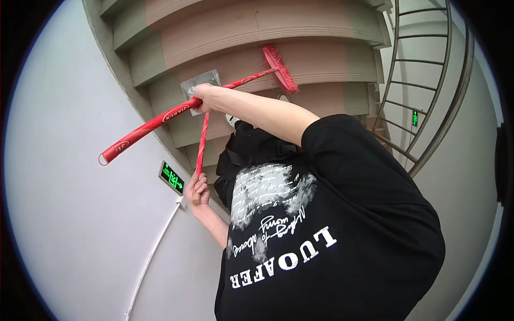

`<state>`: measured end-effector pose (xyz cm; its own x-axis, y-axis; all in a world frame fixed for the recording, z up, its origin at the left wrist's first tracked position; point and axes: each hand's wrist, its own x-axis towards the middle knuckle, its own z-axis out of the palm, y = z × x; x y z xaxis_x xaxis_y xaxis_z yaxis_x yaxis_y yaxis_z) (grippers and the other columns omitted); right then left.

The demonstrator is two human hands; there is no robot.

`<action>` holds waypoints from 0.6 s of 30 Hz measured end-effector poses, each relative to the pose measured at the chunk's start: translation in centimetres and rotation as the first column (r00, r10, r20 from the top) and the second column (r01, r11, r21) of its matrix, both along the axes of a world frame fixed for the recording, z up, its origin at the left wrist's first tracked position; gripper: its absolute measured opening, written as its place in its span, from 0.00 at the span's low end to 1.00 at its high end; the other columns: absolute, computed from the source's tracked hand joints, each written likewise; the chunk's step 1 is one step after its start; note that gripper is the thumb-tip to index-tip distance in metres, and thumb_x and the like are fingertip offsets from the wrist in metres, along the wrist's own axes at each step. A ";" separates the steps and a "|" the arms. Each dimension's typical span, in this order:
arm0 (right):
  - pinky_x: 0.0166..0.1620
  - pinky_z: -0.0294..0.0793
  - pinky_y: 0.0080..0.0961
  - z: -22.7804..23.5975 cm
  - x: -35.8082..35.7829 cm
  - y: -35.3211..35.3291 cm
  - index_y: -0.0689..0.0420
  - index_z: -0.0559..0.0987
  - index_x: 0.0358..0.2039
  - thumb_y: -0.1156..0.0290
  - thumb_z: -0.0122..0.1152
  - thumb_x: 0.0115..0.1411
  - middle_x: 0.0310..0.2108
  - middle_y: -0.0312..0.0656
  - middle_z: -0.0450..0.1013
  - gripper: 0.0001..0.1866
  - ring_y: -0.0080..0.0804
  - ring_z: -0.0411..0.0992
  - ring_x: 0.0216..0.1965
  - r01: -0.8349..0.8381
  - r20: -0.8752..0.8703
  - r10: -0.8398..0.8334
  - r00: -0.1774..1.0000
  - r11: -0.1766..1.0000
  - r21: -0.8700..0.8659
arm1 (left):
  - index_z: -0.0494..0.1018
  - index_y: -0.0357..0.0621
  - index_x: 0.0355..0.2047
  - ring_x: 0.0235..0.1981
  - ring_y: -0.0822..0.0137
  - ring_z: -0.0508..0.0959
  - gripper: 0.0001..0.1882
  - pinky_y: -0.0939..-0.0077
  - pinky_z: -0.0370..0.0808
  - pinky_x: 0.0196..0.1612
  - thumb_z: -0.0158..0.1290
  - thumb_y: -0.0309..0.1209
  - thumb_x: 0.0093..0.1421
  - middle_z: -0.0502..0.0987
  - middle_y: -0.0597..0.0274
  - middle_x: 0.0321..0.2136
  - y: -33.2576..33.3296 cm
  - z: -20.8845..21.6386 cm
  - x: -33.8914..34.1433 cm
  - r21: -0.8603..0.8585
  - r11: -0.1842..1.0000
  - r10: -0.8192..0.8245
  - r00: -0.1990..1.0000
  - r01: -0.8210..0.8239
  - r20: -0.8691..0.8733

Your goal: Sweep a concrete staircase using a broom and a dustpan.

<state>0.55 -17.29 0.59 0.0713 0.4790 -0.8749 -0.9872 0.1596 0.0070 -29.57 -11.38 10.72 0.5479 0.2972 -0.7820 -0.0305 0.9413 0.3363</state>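
Note:
My right hand point(203, 95), with the arm reaching across to the left, is closed round the red handle of a broom point(280, 68). The handle slants from the lower left up to a head with red bristles, which rests on a stair step. Lower down, my left hand point(197, 189) is wrapped round the end of the red stick of a dustpan point(211, 77). The dustpan's grey pan lies by the left part of a step. My right hand and the broom handle cover part of the pan.
Stair steps point(316, 24) in pink and grey rise ahead. A metal railing point(445, 59) runs along the right. On the left are a white wall point(69, 139), a lit green exit sign point(172, 178) and a white cable pipe point(155, 251). My shoe point(231, 120) shows on a step.

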 end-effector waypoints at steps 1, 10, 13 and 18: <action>0.23 0.71 0.32 0.7 1.1 1.7 0.64 0.56 0.42 0.80 0.41 0.55 0.25 0.46 0.67 0.13 0.32 0.67 0.21 0.033 -0.002 -0.033 0.999 0.999 0.017 | 0.60 0.30 0.40 0.16 0.79 0.60 0.06 0.90 0.60 0.13 0.38 0.18 0.62 0.63 0.59 0.25 1.4 -0.5 -0.1 -0.015 1.000 -0.008 1.000 0.008 0.004; 0.29 0.70 0.30 -1.7 12.1 13.4 0.64 0.63 0.35 0.84 0.40 0.54 0.29 0.46 0.66 0.07 0.33 0.66 0.26 0.366 0.021 -0.368 0.930 0.928 0.072 | 0.60 0.34 0.37 0.19 0.77 0.61 0.04 0.88 0.63 0.17 0.38 0.17 0.61 0.62 0.62 0.24 24.5 -13.8 5.3 -0.303 0.952 0.000 0.994 0.034 0.111; 0.31 0.70 0.29 -4.2 15.8 8.4 0.64 0.65 0.33 0.86 0.40 0.54 0.30 0.46 0.65 0.07 0.33 0.66 0.28 0.439 0.030 -0.446 0.894 0.889 0.129 | 0.59 0.33 0.38 0.19 0.77 0.61 0.05 0.88 0.63 0.17 0.39 0.17 0.60 0.62 0.62 0.23 27.6 -20.6 8.5 -0.346 0.938 0.002 0.995 0.032 0.096; 0.21 0.60 0.15 2.3 11.7 -13.5 0.56 0.61 0.24 0.77 0.36 0.65 0.15 0.31 0.60 0.10 0.20 0.56 0.14 0.857 -0.364 -0.778 0.512 0.432 0.281 | 0.58 0.32 0.38 0.18 0.76 0.61 0.05 0.88 0.64 0.17 0.38 0.17 0.60 0.61 0.62 0.22 29.7 -21.9 9.1 -0.415 0.907 0.055 0.998 -0.064 -0.035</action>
